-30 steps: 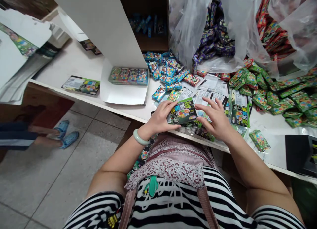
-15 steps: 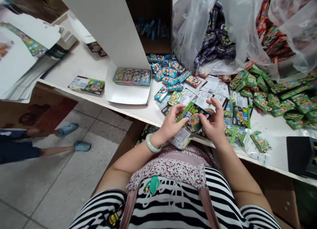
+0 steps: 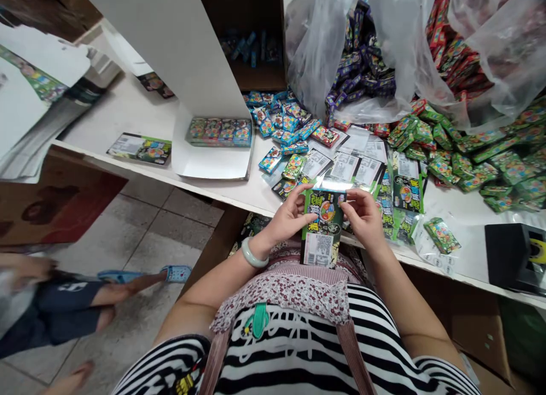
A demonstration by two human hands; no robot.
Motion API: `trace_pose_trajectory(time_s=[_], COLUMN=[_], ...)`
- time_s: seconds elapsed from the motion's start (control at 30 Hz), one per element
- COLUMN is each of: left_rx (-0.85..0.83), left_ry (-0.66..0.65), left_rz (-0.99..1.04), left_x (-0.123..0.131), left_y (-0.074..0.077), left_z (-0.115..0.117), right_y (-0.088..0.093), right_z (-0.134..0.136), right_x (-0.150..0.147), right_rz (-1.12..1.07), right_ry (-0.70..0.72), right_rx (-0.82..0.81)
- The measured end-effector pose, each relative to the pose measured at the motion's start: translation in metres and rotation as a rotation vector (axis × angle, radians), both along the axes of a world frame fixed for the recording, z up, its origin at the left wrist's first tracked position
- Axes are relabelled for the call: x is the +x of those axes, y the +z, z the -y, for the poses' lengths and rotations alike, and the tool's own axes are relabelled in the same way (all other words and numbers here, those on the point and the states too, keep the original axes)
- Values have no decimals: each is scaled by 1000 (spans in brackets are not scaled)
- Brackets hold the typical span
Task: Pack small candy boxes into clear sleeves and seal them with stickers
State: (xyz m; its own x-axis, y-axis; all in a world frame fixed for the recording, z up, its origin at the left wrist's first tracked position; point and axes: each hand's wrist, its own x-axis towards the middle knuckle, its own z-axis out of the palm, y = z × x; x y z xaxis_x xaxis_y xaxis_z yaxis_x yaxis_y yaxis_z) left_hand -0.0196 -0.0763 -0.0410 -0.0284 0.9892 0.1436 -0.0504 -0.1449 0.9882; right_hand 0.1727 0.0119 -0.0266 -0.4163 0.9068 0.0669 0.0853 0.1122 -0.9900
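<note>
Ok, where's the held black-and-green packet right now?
In the head view, the packet is right of centre, held between left hand and right hand, its lower end over the floral apron.

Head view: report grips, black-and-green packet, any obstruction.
Left grip, right grip: both pinching packet. White label toward apron. Nothing else covers its front.

Bare forearms [image 3: 217, 281] angled inward, the left hand [image 3: 289, 218] and right hand [image 3: 364, 215] face each other by the front edge of the white bench [image 3: 256, 194], each thumb [image 3: 307, 219] closed toward curled fingers [image 3: 301, 197].
</note>
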Motion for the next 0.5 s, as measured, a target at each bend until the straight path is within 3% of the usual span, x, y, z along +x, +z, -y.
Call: trace_pose_trajectory(time_s=[0.27,0.4,0.5], left_rx=[-33,66,110], left_ry=[-28,199,323], left_rz=[-29,-81,-88], left_x=[1,2,1], left_y=[11,22,32], left_z=[2,-5,-16], right_y=[15,22,29], right_z=[-13,-12,-16], right_x=[10,7,4], right_rz=[166,190,74], right_ry=[191,88,53], right_rx=[164,301,203])
